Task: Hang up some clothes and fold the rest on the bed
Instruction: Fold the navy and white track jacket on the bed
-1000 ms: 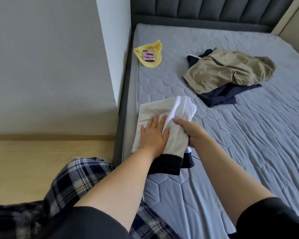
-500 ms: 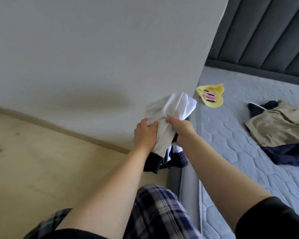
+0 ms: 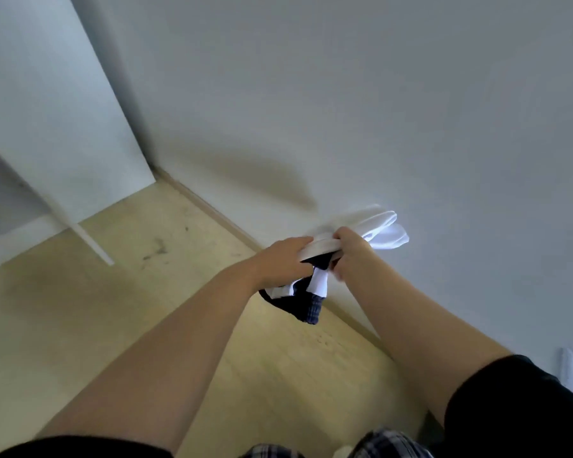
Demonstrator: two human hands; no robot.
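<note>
**Clothes bundle held in both hands, off the bed**

Bundle of folded clothes [image 3: 351, 238] is up in the air in front of the wall [image 3: 344, 94], over the wooden floor [image 3: 96, 325]. Nothing under it; not resting on any surface.

Left hand [image 3: 283, 261] is closed on the bundle's near-left side, fingers wrapped over the top edge. Right hand [image 3: 353, 256] is closed on the right side, fingers curled over the white layers. Hands sit close together, bundle pinched between them.

Bundle contents: white fabric on top, its folded ends sticking out past the right hand toward the wall. Dark plaid piece [image 3: 306, 307] hangs loose below the left hand, with a white strip showing between the two hands. Exact garment types: can't tell.

Surroundings: white panel or door [image 3: 57, 110] at left, standing on the floor. Baseboard [image 3: 212, 209] runs diagonally along the wall behind the hands. Black short sleeves on both arms, plaid trousers [image 3: 387, 444] at bottom edge. Small pale corner at far right edge, too little visible to identify.
</note>
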